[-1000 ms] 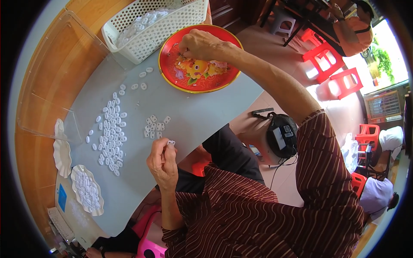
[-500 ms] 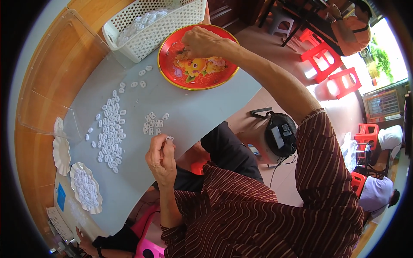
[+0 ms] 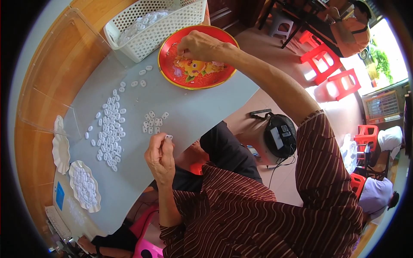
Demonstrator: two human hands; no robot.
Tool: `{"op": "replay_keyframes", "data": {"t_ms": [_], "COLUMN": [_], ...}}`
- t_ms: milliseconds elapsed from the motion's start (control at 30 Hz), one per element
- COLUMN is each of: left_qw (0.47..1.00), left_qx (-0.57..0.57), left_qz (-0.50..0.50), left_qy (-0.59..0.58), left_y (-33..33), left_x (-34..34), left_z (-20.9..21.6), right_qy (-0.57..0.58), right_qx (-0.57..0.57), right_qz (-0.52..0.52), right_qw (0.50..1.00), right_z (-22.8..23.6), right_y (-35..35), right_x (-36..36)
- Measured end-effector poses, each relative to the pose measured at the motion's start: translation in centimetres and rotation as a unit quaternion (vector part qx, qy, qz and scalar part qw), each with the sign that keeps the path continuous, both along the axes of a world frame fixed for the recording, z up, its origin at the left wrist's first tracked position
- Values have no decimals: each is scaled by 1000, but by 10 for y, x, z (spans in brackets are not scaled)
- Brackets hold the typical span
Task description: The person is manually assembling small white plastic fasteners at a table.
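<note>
My left hand (image 3: 161, 160) is raised at the table's near edge, thumb and fingertips pinched on a small white plastic piece with two holes (image 3: 169, 137). Over the red round tray with a floral print (image 3: 211, 81), my right hand (image 3: 200, 45) reaches down, its fingers pressed together near the tray's surface. Whatever those fingertips hold is too small to make out. Just beyond my left hand lies a small cluster of similar white two-holed pieces (image 3: 151, 123). Farther left, many white oval plastic pieces (image 3: 112, 133) are spread on the grey table (image 3: 189, 109).
A white perforated basket (image 3: 155, 36) with bagged white pieces stands behind the tray. At left are a scalloped dish (image 3: 98, 202) full of white pieces, another scalloped dish (image 3: 61, 150) and a clear plastic panel (image 3: 47, 77). A black bag (image 3: 282, 137) rests right of my legs.
My right hand has shifted slightly left and down within the tray, fingers still together. My left hand keeps its pinch on the white piece, nearly in the same place.
</note>
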State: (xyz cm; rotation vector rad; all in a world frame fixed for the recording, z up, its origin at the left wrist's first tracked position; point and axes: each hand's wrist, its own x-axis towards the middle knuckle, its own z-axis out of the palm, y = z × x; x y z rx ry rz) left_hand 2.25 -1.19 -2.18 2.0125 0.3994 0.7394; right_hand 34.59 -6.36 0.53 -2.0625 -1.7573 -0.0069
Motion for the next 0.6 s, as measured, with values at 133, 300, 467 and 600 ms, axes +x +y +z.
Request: {"op": "replay_keyframes", "data": {"t_ms": [133,300,467,600], "left_qw": [1000,1000,1000,999], "left_qx": [-7,-15,-21,-38], "left_qz": [-8,-6,2,6], "left_qy": [6,12,20,-1], "left_y": [-1,-2,-1,-1], "left_x": [0,1,-1,-1], "left_z": [3,3,1,-2], "right_qy": [-68,-112,-155,-74], "right_qx": [-66,-146,-162,-191], "right_qz": [-12,-40,-55,-117], "right_qw": [995,982,973,972], "right_z": [6,23,28,38], "right_y": [7,14,23,26], "right_x": [-8,-23,-37,-44]}}
